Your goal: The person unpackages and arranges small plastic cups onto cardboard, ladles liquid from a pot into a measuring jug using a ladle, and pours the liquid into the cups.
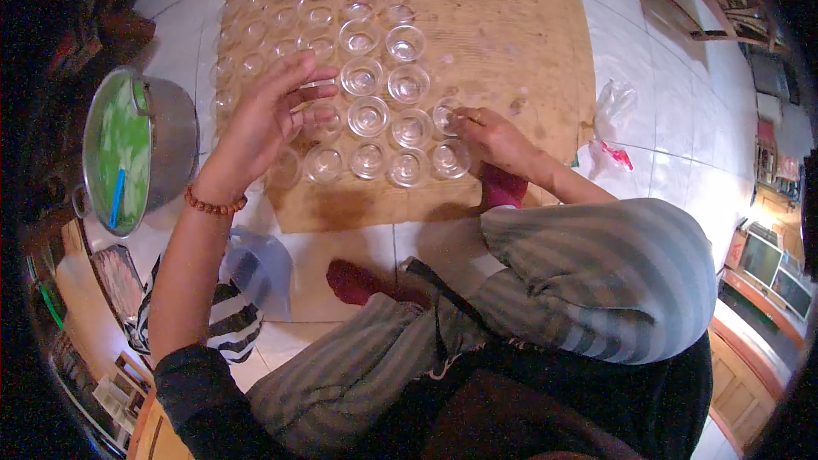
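Rows of clear plastic cups [367, 117] stand on a wooden board [511, 43] in front of me. My right hand [496, 141] pinches the rim of one clear plastic cup [446, 117] at the right end of the rows, just behind another cup [450, 158]. Over the cups on the left, my left hand [285, 102] hovers with its fingers apart and nothing in it. A beaded bracelet [215, 203] circles that wrist. Parts of several cups are hidden beneath the left hand.
A large metal pot [175, 132] with green contents [111, 140] and a blue handle [118, 196] in it stands on the tiles at left. A clear plastic bag [615, 111] lies right of the board. My bent legs [596, 281] border the near side.
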Action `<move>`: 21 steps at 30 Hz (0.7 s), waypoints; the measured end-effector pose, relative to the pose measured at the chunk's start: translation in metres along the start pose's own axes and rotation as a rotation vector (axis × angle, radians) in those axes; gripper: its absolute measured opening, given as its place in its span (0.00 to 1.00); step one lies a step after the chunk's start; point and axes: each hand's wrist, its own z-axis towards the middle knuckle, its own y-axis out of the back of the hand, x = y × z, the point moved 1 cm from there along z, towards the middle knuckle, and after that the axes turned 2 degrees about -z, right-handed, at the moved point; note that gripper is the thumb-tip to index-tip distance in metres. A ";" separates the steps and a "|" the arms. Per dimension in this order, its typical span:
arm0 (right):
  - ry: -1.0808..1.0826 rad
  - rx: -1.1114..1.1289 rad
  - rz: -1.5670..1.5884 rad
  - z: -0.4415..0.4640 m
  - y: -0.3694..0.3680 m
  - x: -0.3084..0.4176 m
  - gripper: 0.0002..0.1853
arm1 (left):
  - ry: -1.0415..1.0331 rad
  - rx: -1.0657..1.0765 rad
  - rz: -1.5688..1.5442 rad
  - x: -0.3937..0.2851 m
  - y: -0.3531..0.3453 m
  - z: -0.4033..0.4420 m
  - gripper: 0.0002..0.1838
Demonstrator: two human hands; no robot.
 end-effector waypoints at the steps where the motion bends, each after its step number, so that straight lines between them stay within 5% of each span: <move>1: -0.041 -0.021 0.064 0.002 0.013 0.013 0.17 | -0.007 -0.013 -0.021 -0.001 0.000 -0.002 0.22; 5: -0.070 -0.030 -0.124 -0.017 0.026 0.022 0.14 | -0.023 -0.035 -0.084 -0.005 0.006 -0.006 0.18; 8: -0.415 0.073 0.057 -0.030 0.014 0.026 0.12 | -0.020 -0.064 -0.040 -0.006 0.018 -0.005 0.21; 11: -0.538 0.000 0.320 -0.031 0.003 0.027 0.14 | -0.036 -0.074 -0.002 -0.006 0.026 -0.005 0.22; 21: -0.595 0.079 0.340 -0.021 -0.007 0.034 0.17 | -0.034 -0.093 -0.020 -0.003 0.045 -0.005 0.21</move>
